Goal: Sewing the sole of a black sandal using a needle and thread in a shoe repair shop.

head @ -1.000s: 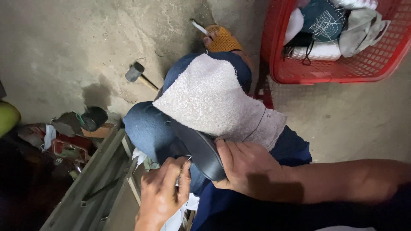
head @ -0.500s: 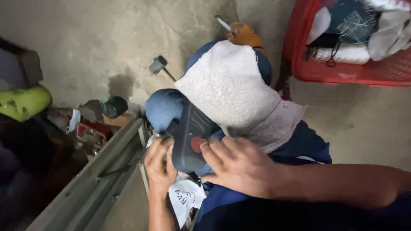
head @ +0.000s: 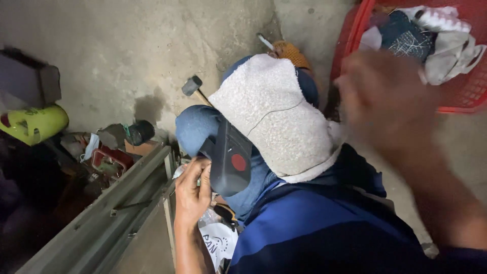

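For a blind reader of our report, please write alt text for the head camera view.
A seated person's left hand grips a dark sandal sole with a red dot on a knee covered by a pale rough cloth. The right hand is raised and blurred. A hammer and a red basket lie nearby.

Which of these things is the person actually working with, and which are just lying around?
In hand:
- dark shoe sole with a red dot, held by the left hand
- white cloth over the knee
- right hand, raised, blurred, holding nothing visible

Lying about:
- hammer
- red basket of clothes
- yellow-green tool
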